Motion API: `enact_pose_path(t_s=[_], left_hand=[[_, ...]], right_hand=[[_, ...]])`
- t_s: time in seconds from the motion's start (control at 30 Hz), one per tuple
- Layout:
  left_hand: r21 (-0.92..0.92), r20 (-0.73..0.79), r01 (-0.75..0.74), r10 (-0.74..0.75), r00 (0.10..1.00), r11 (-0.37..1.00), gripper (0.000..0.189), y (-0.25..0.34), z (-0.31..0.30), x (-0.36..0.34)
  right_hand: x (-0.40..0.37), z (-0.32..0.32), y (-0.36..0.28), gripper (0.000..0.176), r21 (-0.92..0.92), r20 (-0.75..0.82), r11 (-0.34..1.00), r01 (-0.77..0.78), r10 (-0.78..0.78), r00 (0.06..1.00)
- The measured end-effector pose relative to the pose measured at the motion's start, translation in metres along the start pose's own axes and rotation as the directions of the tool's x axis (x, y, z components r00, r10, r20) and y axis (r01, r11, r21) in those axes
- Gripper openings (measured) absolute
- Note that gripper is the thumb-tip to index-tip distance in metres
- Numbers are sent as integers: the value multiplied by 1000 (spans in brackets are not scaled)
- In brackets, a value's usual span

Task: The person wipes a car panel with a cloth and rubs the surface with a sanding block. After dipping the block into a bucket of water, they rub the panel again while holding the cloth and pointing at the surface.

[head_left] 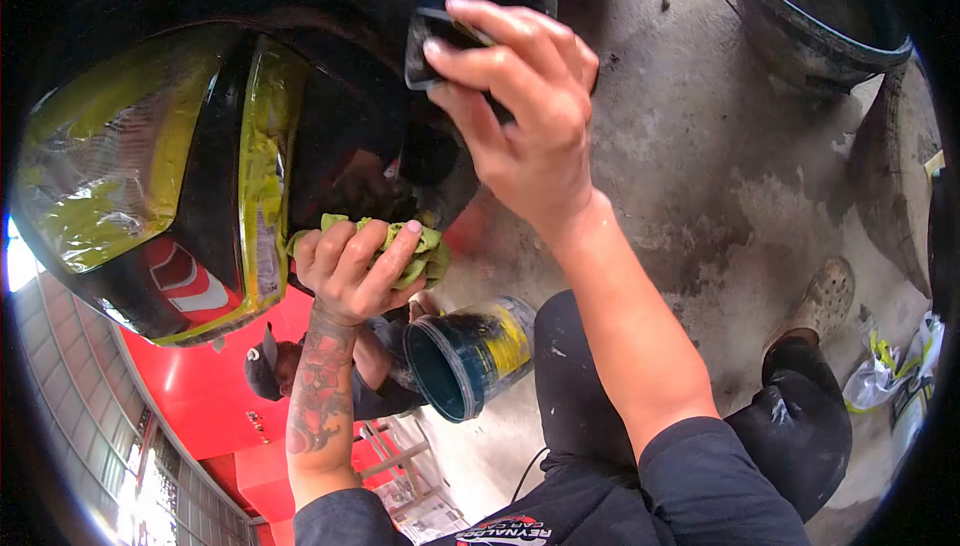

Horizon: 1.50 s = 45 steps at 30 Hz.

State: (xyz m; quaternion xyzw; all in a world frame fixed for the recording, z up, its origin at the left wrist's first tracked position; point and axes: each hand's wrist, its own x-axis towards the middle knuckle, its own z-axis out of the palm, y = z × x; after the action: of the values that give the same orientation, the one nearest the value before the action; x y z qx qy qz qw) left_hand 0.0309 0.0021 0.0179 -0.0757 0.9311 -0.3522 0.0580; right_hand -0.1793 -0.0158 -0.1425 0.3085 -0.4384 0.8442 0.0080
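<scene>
My left hand (352, 268) is wrapped around a crumpled yellow-green cloth (425, 258), close to the dark glossy car panel (335, 136). Higher up, my right hand (530, 96) grips a small black block (428, 51) with a paler edge between thumb and fingers, in front of the dark bodywork. Yellow tape and clear film cover a car light (125, 146) at the left. A taped strip (263, 176) runs down beside it.
Below my hands is a dark bucket (445, 371) with a yellow label. A big black tub (830, 56) stands at the upper right on the stained concrete floor (690, 206). Behind my left forearm is another person in a cap (263, 366). Plastic bags (895, 371) lie at the right.
</scene>
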Motion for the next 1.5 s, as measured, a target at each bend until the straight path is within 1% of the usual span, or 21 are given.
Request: enact_pose_path(t_s=[0.1,0.23,0.27,0.43,0.57,0.63,0.73,0.83,0.93,1.03,1.17,1.23,1.33,1.37,1.43,1.5], left_hand=[[-5,0,4,-4,1000,1000,44,1,1,-1],[2,10,6,-6,1000,1000,44,1,-2,0],[0,7,7,-7,1000,1000,44,1,-2,1],[11,-14,8,-7,1000,1000,44,2,1,0],[6,-18,12,-11,1000,1000,42,2,1,1],[0,-9,13,-13,1000,1000,42,2,0,1],[-7,25,6,-6,1000,1000,55,2,0,-6],[10,-9,24,-24,1000,1000,41,3,1,1],[-8,27,-6,6,1000,1000,54,1,-1,-5],[-19,19,-3,3,1000,1000,53,1,0,-5],[-7,23,4,-4,1000,1000,52,2,0,-4],[4,24,-1,1,1000,1000,52,2,-1,-3],[-1,26,-3,3,1000,1000,51,2,-1,-3],[-5,26,-4,4,1000,1000,52,1,-1,-4],[-15,25,-6,6,1000,1000,53,1,0,-4],[-14,25,-1,1,1000,1000,53,1,0,-5]], right_hand=[[9,4,7,26,-6,-16,999,36,-36,999],[-15,-3,-8,27,2,7,999,-44,44,999],[-16,-2,-7,26,-2,-7,999,-39,39,999],[11,11,4,28,-17,-65,1000,1,-2,998],[-9,3,-5,28,-17,-33,998,-63,62,998],[-16,2,-13,27,0,-47,994,-112,112,993],[-1,7,-6,27,5,-77,997,-79,79,994],[13,13,-1,28,0,-104,997,-71,71,992],[1,9,-5,29,11,-94,994,-104,105,990],[-13,3,-15,29,4,-69,988,-152,152,986],[12,14,0,29,23,-105,996,-84,85,991],[21,16,6,28,1,-99,999,-33,32,995],[8,5,5,26,14,-29,999,-29,30,999],[0,-2,2,24,19,22,999,-42,42,999],[-17,-10,-4,23,13,62,998,-66,65,996],[-20,-7,-3,22,19,49,998,-55,54,997]])
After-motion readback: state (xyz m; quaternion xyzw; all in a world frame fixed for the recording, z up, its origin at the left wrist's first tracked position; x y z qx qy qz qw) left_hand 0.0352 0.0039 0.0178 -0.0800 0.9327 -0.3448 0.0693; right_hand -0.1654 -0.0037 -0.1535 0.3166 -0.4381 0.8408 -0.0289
